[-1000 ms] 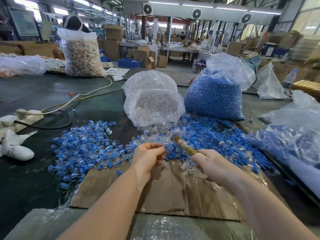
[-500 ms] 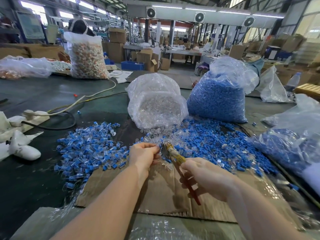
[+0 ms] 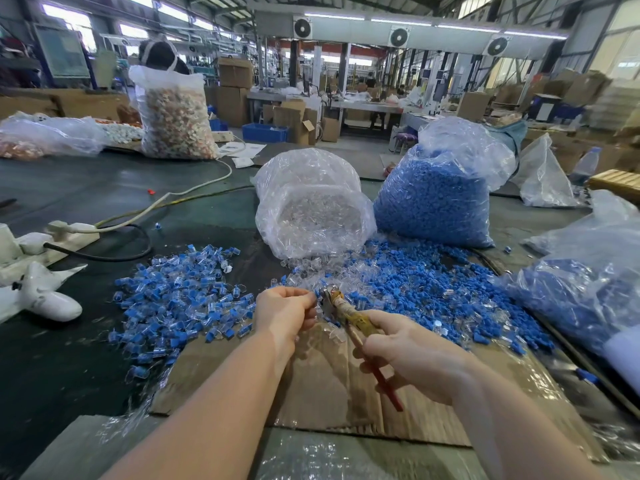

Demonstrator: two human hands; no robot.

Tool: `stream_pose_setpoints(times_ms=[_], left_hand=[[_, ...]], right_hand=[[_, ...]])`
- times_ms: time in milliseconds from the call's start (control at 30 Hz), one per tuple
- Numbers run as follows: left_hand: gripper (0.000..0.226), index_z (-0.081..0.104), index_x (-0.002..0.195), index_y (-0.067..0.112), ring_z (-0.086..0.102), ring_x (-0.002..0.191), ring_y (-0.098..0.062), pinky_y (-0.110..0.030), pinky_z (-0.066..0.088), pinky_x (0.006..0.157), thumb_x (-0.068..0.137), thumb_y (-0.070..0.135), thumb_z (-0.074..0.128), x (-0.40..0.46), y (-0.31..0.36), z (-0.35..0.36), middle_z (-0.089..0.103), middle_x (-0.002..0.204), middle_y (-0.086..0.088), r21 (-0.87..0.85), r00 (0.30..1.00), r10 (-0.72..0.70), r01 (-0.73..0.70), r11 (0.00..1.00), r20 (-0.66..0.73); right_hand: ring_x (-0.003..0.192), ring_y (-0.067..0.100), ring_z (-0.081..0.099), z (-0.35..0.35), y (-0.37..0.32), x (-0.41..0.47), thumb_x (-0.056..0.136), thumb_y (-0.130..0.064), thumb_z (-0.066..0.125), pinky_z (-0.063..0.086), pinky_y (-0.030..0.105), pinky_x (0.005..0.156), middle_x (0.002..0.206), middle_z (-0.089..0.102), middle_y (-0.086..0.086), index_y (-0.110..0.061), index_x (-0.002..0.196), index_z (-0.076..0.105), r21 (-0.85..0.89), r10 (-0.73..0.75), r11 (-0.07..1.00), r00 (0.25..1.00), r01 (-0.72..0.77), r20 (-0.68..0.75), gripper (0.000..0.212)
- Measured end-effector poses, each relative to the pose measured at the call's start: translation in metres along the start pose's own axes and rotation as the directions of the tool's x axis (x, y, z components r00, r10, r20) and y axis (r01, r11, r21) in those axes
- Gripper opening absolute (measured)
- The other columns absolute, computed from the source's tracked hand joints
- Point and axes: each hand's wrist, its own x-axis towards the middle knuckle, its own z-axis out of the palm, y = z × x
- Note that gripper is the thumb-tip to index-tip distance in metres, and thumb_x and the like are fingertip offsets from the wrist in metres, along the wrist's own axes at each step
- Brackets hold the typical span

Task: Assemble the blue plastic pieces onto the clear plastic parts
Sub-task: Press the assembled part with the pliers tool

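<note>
My left hand [image 3: 284, 311] pinches a small clear-and-blue part at its fingertips, just left of the metal jaws of the pliers [image 3: 349, 315]. My right hand [image 3: 408, 358] grips the pliers by their yellow and red handles, jaws pointing up-left toward the part. Loose blue pieces [image 3: 433, 289] and clear parts [image 3: 311, 268] lie heaped beyond my hands. A pile of assembled blue-and-clear pieces [image 3: 180, 292] spreads to the left. The part in my fingers is mostly hidden.
A clear bag of clear parts [image 3: 311, 206] and a bag of blue pieces [image 3: 436, 199] stand behind the heaps. Another bag of blue parts [image 3: 588, 289] lies right. A cardboard sheet [image 3: 329, 375] is under my hands. A power strip and cables [image 3: 72, 230] sit left.
My right hand has swung the pliers down so the red handle shows, and the jaws have come close to my left fingertips. My left hand stayed almost in place.
</note>
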Motion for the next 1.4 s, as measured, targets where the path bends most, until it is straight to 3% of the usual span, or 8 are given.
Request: stream_pose_setpoints(times_ms=[400,700,867,967,1067,1167,1267,1400], left_hand=[[0.004,0.063,0.085,-0.002,0.056,0.041,-0.009,-0.016,0.045,0.038,0.082,-0.006,0.063,0.003,-0.002,0.003,0.060,0.063,-0.011,-0.100,0.996,-0.087,0.089,0.991,0.028],[0.008,0.064,0.078,0.003,0.059,0.050,-0.011,-0.017,0.046,0.042,0.081,-0.004,0.064,0.008,-0.006,0.008,0.063,0.066,-0.010,-0.117,0.997,-0.077,0.079,0.990,0.018],[0.007,0.063,0.079,0.003,0.058,0.042,-0.007,-0.017,0.046,0.042,0.082,-0.003,0.063,0.004,-0.003,0.005,0.062,0.064,-0.009,-0.126,0.998,-0.063,0.061,0.990,-0.013],[0.004,0.063,0.084,0.006,0.058,0.055,-0.012,-0.023,0.048,0.053,0.084,0.002,0.063,0.005,-0.003,-0.008,0.063,0.070,-0.007,0.057,0.995,0.055,-0.050,0.997,-0.082],[0.004,0.064,0.088,0.009,0.057,0.069,-0.013,-0.022,0.043,0.058,0.087,0.008,0.061,0.015,0.000,-0.030,0.066,0.084,-0.004,0.412,0.929,0.318,-0.219,0.885,-0.189],[0.013,0.068,0.097,0.011,0.053,0.075,-0.014,-0.019,0.036,0.057,0.091,0.010,0.056,0.027,0.001,-0.058,0.065,0.095,-0.004,0.709,0.833,0.522,-0.253,0.658,-0.186],[0.019,0.070,0.101,0.009,0.055,0.085,-0.024,-0.030,0.044,0.067,0.092,0.008,0.054,0.038,-0.004,-0.082,0.064,0.104,-0.013,0.822,0.797,0.576,-0.199,0.533,-0.181],[0.023,0.069,0.107,0.020,0.047,0.101,-0.029,-0.041,0.040,0.085,0.093,0.014,0.053,0.041,-0.011,-0.090,0.059,0.111,-0.008,0.909,0.837,0.519,-0.065,0.411,-0.175]], right_hand=[[0.076,0.021,0.048,0.001,0.002,0.001,0.086,-0.005,0.042,0.038,0.034,0.064,0.085,0.050,0.009,-0.031,0.115,0.048,-0.093,-0.015,0.996,1.000,0.014,-0.015,0.039],[0.060,0.014,0.048,0.004,0.001,0.000,0.089,-0.004,0.041,0.041,0.029,0.054,0.077,0.055,0.001,-0.030,0.099,0.046,-0.212,-0.081,0.975,0.993,0.062,-0.084,0.028],[0.057,0.012,0.050,0.006,0.004,0.001,0.085,-0.001,0.051,0.038,0.023,0.047,0.075,0.055,0.004,-0.031,0.107,0.051,0.141,0.022,0.990,0.994,-0.007,-0.103,0.038],[0.052,0.014,0.049,0.001,0.009,0.003,0.086,0.000,0.055,0.039,0.027,0.048,0.077,0.056,0.010,-0.026,0.107,0.052,0.274,0.014,0.961,0.979,0.044,-0.205,0.034],[0.047,0.010,0.046,-0.015,0.025,0.009,0.089,-0.011,0.058,0.040,0.022,0.044,0.080,0.057,0.008,-0.021,0.111,0.048,0.028,-0.092,0.993,0.895,0.115,-0.436,0.026],[0.084,0.024,0.055,-0.040,0.049,0.015,0.089,-0.030,0.059,0.048,0.037,0.077,0.099,0.057,0.007,-0.026,0.118,0.046,-0.309,-0.143,0.947,0.753,-0.083,-0.642,0.032],[0.104,0.032,0.050,-0.061,0.069,0.016,0.088,-0.041,0.057,0.042,0.044,0.091,0.110,0.056,0.013,-0.027,0.123,0.046,-0.377,-0.089,0.881,0.684,-0.284,-0.724,0.039],[0.114,0.035,0.045,-0.077,0.089,0.014,0.086,-0.050,0.054,0.038,0.047,0.097,0.122,0.053,0.017,-0.028,0.125,0.045,-0.447,-0.032,0.763,0.663,-0.467,-0.748,0.045]])
